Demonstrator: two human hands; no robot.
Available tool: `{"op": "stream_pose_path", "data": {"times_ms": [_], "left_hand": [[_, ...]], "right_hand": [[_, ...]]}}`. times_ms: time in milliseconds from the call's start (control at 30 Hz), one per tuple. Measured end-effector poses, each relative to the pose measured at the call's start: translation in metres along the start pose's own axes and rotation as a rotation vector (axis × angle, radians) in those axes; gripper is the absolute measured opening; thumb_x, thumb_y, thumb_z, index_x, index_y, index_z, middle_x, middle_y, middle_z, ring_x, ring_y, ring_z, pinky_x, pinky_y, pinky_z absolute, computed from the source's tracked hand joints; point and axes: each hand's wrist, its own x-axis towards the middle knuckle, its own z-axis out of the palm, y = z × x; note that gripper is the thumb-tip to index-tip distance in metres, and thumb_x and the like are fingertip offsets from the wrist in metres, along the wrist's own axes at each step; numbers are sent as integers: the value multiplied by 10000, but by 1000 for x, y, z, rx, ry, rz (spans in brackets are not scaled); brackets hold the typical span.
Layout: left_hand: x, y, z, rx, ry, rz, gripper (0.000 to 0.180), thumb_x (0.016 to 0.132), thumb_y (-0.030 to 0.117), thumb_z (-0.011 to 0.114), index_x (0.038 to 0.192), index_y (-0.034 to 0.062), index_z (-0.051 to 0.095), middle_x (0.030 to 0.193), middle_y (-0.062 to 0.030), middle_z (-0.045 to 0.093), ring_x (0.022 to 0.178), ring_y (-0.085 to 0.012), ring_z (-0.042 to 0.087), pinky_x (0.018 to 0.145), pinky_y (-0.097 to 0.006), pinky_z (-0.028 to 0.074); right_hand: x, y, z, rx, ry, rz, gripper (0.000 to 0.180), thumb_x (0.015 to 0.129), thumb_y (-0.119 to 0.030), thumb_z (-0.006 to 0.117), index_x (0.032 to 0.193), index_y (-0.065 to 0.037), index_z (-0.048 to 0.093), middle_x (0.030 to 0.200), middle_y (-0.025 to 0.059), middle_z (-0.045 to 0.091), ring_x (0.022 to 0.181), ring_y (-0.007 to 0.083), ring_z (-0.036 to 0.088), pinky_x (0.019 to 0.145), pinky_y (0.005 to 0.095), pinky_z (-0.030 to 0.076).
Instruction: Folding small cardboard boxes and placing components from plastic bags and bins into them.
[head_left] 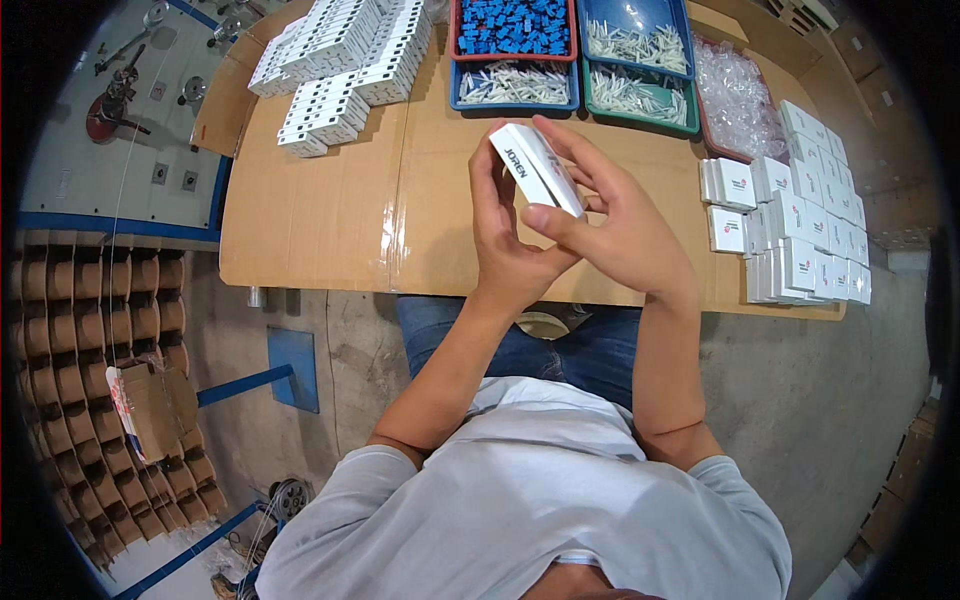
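Above the middle of the cardboard-covered table, both my hands hold one small white box (535, 165) with dark printing on its side. It is tilted, and a dark gap runs along its near edge, by my right thumb. My left hand (500, 235) wraps the box's left side, fingers behind it and thumb below. My right hand (625, 225) grips the right end, thumb on the near corner and fingers curled over the far side. Whatever lies inside the box is hidden from view.
Cardboard (310, 220) covers the table. Stacked white boxes (345, 65) stand at the far left; flat white boxes (800, 215) are piled at the right. At the back sit a tray of blue parts (515, 28), trays of white pieces (640, 95) and a tray of clear plastic (735, 95).
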Motion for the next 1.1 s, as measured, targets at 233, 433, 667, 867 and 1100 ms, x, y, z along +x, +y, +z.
{"op": "stream_pose_path", "data": {"times_ms": [233, 433, 667, 867, 1100], "left_hand": [[2, -4, 3, -54, 189, 149, 1188, 822, 864, 530, 1544, -36, 251, 1475, -196, 392, 1371, -313, 436, 1136, -443, 368], [3, -11, -17, 163, 318, 123, 1289, 761, 1006, 267, 1453, -73, 404, 1351, -167, 459, 1210, -270, 520, 1027, -419, 443], [-4, -4, -16, -5, 305, -110, 1082, 905, 870, 264, 1393, -75, 461, 1287, -151, 501, 1151, -252, 546, 1002, -391, 453], [-5, -18, -19, 120, 332, 58, 831, 964, 641, 315, 1336, -78, 503, 1259, -160, 515, 1100, -244, 551, 959, -377, 458], [-10, -9, -16, 146, 344, 12, 839, 933, 651, 336, 1321, -72, 512, 1234, -159, 515, 1098, -249, 548, 948, -368, 454]], "right_hand": [[4, 16, 34, 28, -34, -92, 720, 1007, -199, 649, 1611, -47, 286, 1481, 152, 497, 1311, 211, 539, 1082, 354, 444], [11, 15, 73, 247, 73, -71, 707, 998, -236, 680, 1570, -18, 326, 1429, 174, 537, 1296, 246, 549, 1066, 370, 455], [11, 23, 72, 90, 143, -25, 583, 1046, -231, 623, 1539, -1, 414, 1276, 99, 635, 1128, 136, 600, 952, 302, 505], [6, 17, 72, 83, 126, 15, 504, 1099, -245, 511, 1515, 32, 447, 1175, 65, 645, 1045, 96, 576, 926, 261, 480], [4, 24, 74, -1, 195, -6, 537, 1096, -323, 470, 1473, 59, 465, 976, 232, 700, 881, 259, 700, 814, 347, 527]]}}
